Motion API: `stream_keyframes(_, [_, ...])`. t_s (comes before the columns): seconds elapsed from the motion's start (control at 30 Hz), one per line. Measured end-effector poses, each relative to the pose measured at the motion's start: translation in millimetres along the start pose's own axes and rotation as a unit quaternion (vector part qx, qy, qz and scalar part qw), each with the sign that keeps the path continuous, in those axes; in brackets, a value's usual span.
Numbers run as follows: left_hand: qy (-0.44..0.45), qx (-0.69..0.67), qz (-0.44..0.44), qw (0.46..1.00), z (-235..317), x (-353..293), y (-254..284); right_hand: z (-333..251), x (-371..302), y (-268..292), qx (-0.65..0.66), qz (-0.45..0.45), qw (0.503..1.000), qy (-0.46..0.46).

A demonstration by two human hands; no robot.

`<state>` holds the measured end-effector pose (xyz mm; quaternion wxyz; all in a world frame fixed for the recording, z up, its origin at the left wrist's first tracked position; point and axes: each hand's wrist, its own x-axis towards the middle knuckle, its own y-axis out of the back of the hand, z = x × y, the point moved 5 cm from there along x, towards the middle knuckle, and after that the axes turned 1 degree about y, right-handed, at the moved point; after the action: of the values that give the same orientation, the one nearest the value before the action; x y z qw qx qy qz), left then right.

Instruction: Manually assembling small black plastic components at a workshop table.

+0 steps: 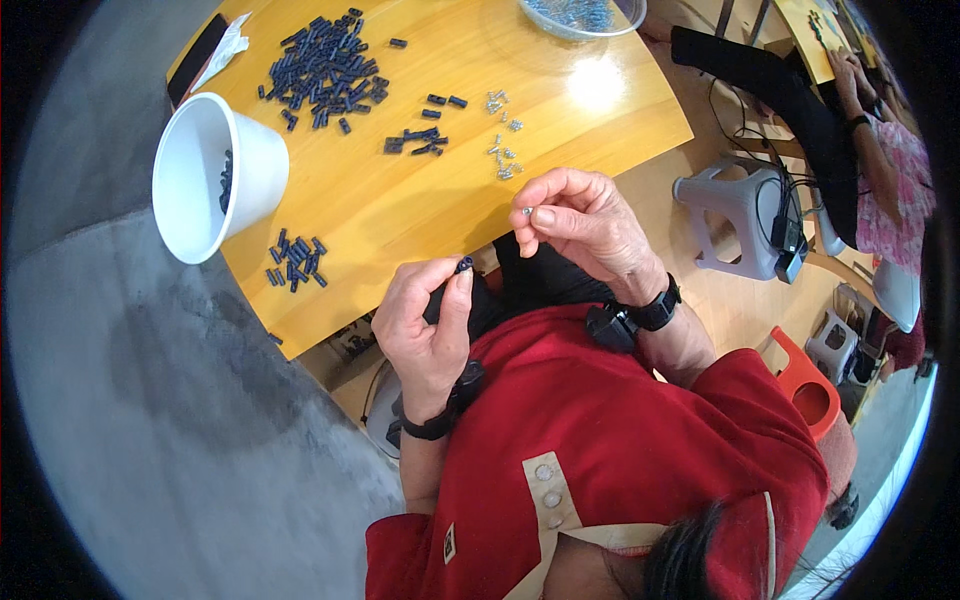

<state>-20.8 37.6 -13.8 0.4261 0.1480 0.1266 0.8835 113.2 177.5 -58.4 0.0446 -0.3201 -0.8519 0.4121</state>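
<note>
My left hand pinches a small dark cylindrical part between thumb and fingertips, one end facing up. Close by on the right, my right hand holds a tiny silver screw between thumb and forefinger. The two pieces are apart, just off the table's near edge. On the wooden table lie a large heap of similar dark parts, a few loose ones nearer me, and a smaller cluster at the left. Several silver screws are scattered beyond my right hand.
A white tub with dark parts inside tilts at the table's left edge. At the far edge stands a clear bowl of bluish pieces. A grey stool with cables and an orange stool are at right, near another person.
</note>
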Motion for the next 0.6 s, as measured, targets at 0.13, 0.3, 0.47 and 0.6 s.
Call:
stream_keyframes(0.13, [-0.016, -0.026, 0.015, 0.999, 5, -2, 5, 10, 1, -16, 0.061, -0.045, 0.996, -0.049])
stream_keyframes(0.3, [-0.015, -0.017, 0.001, 1.0, 13, -2, 11, 17, 1, -27, 0.057, -0.075, 0.993, -0.067])
stream_keyframes(0.47, [-0.022, 0.022, -0.001, 1.0, 17, -2, 14, 17, 1, -33, -0.143, -0.06, 0.987, -0.033])
stream_keyframes(0.6, [-0.072, 0.082, -0.012, 0.994, 26, 2, 14, 14, 0, -44, -0.153, -0.065, 0.986, -0.016])
